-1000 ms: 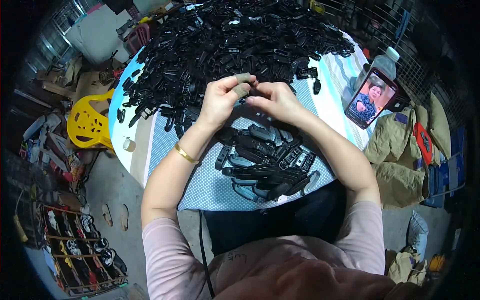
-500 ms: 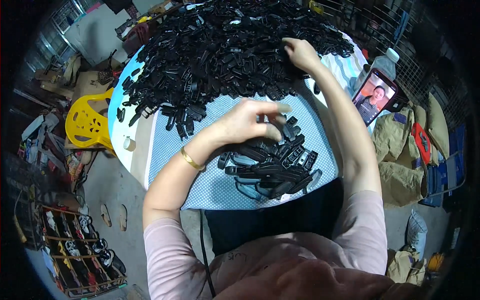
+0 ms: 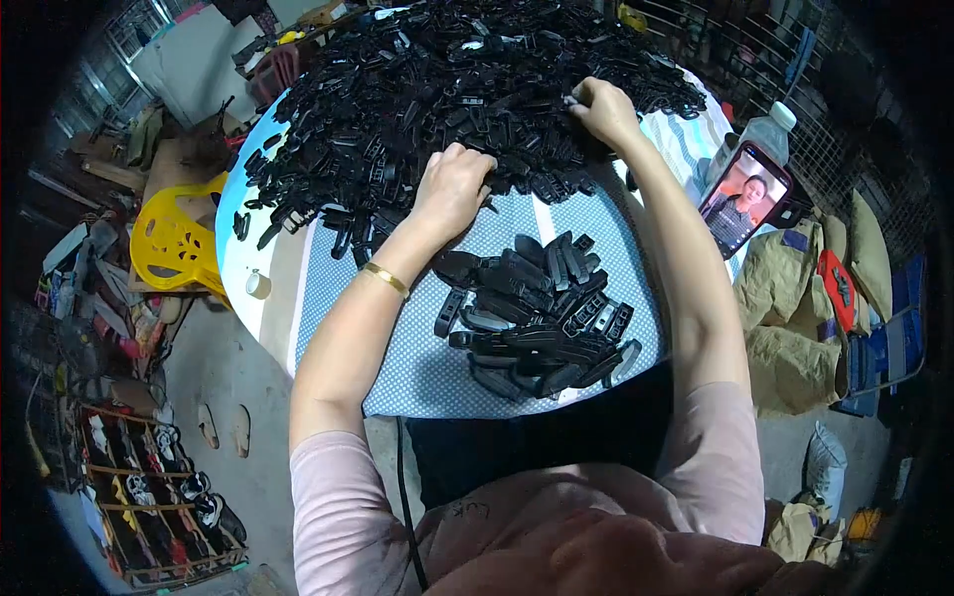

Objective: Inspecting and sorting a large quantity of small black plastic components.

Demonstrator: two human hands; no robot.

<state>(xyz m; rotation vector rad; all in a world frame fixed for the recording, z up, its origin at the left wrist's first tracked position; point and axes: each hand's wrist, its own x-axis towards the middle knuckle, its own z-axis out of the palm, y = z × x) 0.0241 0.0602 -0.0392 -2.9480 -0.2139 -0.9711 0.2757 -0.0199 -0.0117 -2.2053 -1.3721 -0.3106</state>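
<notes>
A broad heap of small, elongated black plastic parts [image 3: 397, 119] covers the far half of the table; their exact kind is unclear. At the heap's near edge rests my left hand [image 3: 453, 191], fingers curled down, with the fingertips mostly hidden. Farther right, my right hand [image 3: 604, 111] bends its fingers together over the heap, and anything pinched there is too small to name. Close to my body lies a smaller pile of similar black and dark grey parts [image 3: 542, 323], with neither hand touching it.
The table [image 3: 397, 382] has a patterned blue-and-white cover. On its right, a phone [image 3: 745, 199] leans near a clear plastic bottle [image 3: 767, 134]. A small white cup [image 3: 257, 285] sits near the left edge. A yellow chair [image 3: 174, 238] stands left; brown sacks [image 3: 795, 363] stand right.
My left hand has moved away from above the small near pile, up and left to the big heap. My right hand stays over the heap, its fingers now curled more closely together.
</notes>
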